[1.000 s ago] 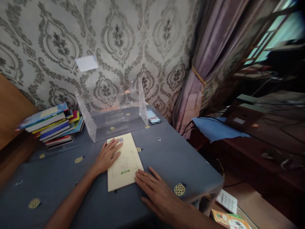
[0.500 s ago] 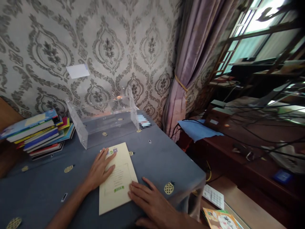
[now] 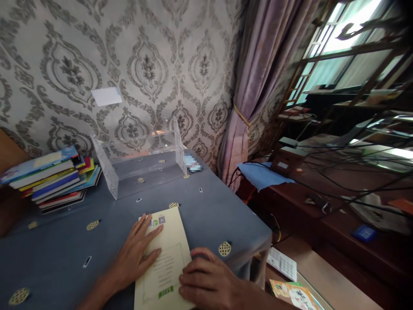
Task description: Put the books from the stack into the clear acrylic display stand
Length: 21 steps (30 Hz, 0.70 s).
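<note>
A thin, pale cream book (image 3: 171, 262) lies flat on the blue-gray cloth (image 3: 222, 219) with yellow pineapples on it, close to the person. Its cover has a thin green frame with small lines of writing inside, a green patch near the bottom, and a little square code and a round green mark up top. The book is longer than it is wide. Its long way runs from the person toward the wall, and its far short end faces the clear plastic rack (image 3: 112, 185). The left hand (image 3: 137, 254) is loose and spread out, resting on the left side of the cover and not holding on. The right hand (image 3: 208, 280) has bent fingers touching the right edge; I can't tell if it is gripping, because its thumb is hard to make out. The hands hide bits of both long sides, the picture cuts off the near end, and the writing is too small to read.
</note>
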Tool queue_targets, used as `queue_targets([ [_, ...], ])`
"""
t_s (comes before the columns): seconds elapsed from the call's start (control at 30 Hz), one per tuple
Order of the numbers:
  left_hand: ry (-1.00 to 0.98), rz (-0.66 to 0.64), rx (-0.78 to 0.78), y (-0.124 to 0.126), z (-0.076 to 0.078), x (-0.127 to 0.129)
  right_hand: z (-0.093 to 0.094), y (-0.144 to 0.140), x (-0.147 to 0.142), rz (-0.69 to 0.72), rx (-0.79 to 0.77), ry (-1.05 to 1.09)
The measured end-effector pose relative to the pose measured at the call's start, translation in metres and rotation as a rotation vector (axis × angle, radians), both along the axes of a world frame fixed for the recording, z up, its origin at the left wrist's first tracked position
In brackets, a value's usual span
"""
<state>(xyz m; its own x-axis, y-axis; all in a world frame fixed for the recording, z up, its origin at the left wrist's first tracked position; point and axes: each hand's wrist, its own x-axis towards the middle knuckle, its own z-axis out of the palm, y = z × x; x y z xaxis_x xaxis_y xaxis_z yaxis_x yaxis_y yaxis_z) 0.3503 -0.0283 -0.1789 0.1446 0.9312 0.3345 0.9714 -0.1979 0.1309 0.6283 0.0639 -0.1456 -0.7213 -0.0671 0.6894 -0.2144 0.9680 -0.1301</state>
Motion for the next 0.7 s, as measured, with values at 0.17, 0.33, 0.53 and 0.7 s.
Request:
queue_targets([
  [0.17, -0.327, 0.013, -0.166, 0.003, 0.021, -0.006, 0.037, 0.018, -0.022, 0.173, -0.166, 0.004],
  [0.33, -0.871, -0.002, -0.231, 0.013, 0.043, -0.02, 0.06, 0.041, -0.05, 0.137, -0.518, 0.09],
  [0.53, -1.341, 0.126, 0.047, 0.02, 0.016, -0.02, 0.048, 0.073, -0.092, -0.075, -0.923, 0.19],
  [0.7, -1.492, 0.196, 0.141, 0.04, 0.011, -0.019, 0.008, 0.099, -0.118, -0.005, -1.143, 0.157],
])
